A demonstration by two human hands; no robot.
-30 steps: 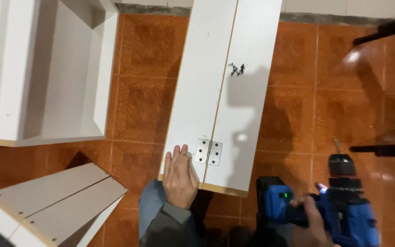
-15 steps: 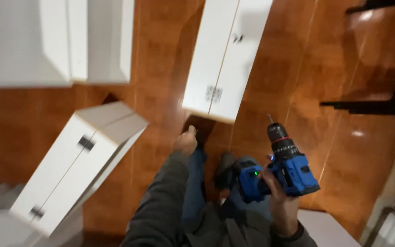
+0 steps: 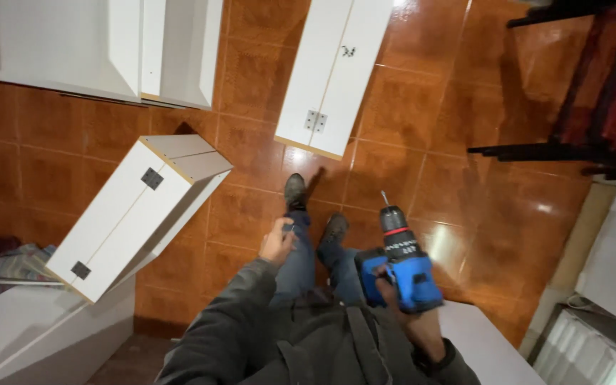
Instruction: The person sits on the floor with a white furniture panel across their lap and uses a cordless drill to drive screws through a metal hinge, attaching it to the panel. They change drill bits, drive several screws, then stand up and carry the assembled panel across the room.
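Over the glossy orange-brown tiled floor (image 3: 422,128), the person stands with both feet in dark shoes (image 3: 294,191) planted on the tiles. Their right hand (image 3: 411,317) is closed around the grip of a blue and black cordless drill (image 3: 402,260), its bit angled up and away from the body, above the floor near the right shoe. Their left hand (image 3: 278,242) hangs loosely curled beside the left knee, holding nothing that I can make out. Just ahead of the feet lies a long white laminated board pair joined by a small metal hinge plate (image 3: 335,71), flat on the tiles. To the left, a white hinged cabinet panel (image 3: 133,214) leans tilted. Dark furniture legs (image 3: 572,150) stand at right.
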